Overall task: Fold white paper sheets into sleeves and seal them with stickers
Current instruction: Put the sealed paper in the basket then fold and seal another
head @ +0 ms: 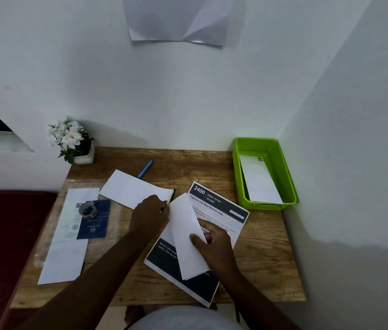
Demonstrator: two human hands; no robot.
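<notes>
Nearest the viewer, the right hand (214, 241) holds a folded white paper sheet (187, 236), its thumb pressed on the top face and its curled fingers tucked under the sheet's right edge, so this grip pinches the paper. The sheet lies tilted over a printed page (226, 210) with dark bands (its heading reads "Organize and Wipe Monitor Area"), which rests flat on the wooden surface (266, 258).

Just to the left, the left hand (149, 214) reaches toward the sheet's upper corner; its fingertips sit at a thin yellow-green strip (169, 199) by the edge of another white sheet (131, 188). The fingers are curled, but whether this grip pinches the strip cannot be told.

Further left, a long white paper (64, 256) lies on the surface, with a dark blue booklet (95, 220) and a roll of tape (87, 209) on top.

Beyond the white sheet lies a blue pen (146, 168). At the far left corner stands a small pot of white flowers (71, 139). At the far right, a green basket (238, 177) holds a folded white sleeve (259, 182) bearing a small sticker near its far end.
</notes>
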